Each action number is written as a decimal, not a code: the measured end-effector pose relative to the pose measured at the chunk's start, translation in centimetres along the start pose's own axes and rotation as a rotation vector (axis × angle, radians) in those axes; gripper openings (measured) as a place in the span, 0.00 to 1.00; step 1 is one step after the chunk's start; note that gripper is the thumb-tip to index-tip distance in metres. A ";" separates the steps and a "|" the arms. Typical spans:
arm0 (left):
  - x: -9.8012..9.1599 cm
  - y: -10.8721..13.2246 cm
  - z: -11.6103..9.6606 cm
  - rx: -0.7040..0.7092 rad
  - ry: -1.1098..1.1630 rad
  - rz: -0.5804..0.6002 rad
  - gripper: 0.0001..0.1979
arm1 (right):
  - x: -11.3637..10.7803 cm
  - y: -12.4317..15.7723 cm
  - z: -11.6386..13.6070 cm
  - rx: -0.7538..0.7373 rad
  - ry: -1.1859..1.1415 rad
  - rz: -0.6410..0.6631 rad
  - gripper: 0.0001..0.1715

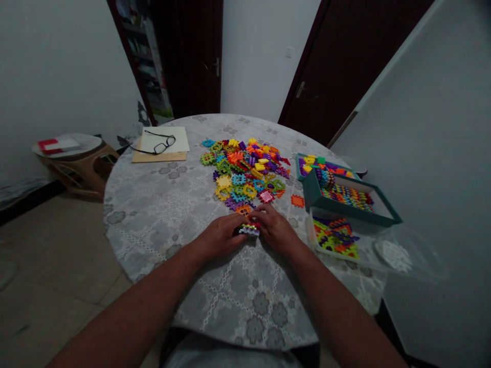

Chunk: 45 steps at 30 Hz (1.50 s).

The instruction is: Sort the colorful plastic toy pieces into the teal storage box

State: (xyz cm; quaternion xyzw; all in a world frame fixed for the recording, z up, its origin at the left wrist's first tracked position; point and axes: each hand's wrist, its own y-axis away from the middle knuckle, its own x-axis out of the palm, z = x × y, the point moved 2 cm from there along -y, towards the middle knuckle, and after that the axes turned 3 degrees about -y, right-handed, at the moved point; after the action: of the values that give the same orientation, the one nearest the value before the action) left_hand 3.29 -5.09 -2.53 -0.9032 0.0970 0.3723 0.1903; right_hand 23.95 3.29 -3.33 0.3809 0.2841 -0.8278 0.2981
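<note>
Between my two hands, near the front of the pile, is a small stack of toothed plastic building pieces (249, 229), with purple, yellow-green and red edges showing. My left hand (222, 234) grips its left side, thumb at the near edge. On the other side, the fingers of my right hand (273, 228) close on the stack's right end. Just past my fingertips lies an orange piece (244, 210). Beyond it spreads a loose pile of colourful interlocking pieces (238, 179), several of them square with toothed rims. My fingers partly hide the stack.
At right stand a teal box (347, 207) of colourful pieces, a teal lid (300, 168) also holding pieces, and a clear plastic tub (313, 240). A single orange square (297, 200) lies near them. Eyeglasses (161, 147) rest on papers (180, 137) at the far left.
</note>
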 end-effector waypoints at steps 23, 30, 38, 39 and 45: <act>0.0 0.0 0.2 -0.131 0.006 -0.061 0.29 | -0.7 0.6 -1.2 0.205 -0.335 -0.167 0.19; 0.2 0.2 1.0 -0.098 -0.015 -0.132 0.26 | -0.7 0.4 0.0 0.079 -0.379 -0.150 0.15; -0.1 0.1 0.4 -0.067 0.019 -0.114 0.26 | -1.3 0.9 1.3 0.055 -0.519 -0.028 0.19; -0.2 0.0 0.3 -0.072 0.026 -0.102 0.27 | -1.3 0.9 1.1 0.078 -0.554 -0.020 0.21; -0.3 0.0 -0.2 -0.096 0.057 -0.060 0.21 | -0.7 0.2 -0.4 0.023 -0.242 -0.172 0.21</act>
State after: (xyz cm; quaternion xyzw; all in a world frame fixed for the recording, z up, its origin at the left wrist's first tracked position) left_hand 3.19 -5.11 -2.19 -0.9241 0.0574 0.3446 0.1551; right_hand 24.62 3.58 -3.04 0.2561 0.2682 -0.8933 0.2539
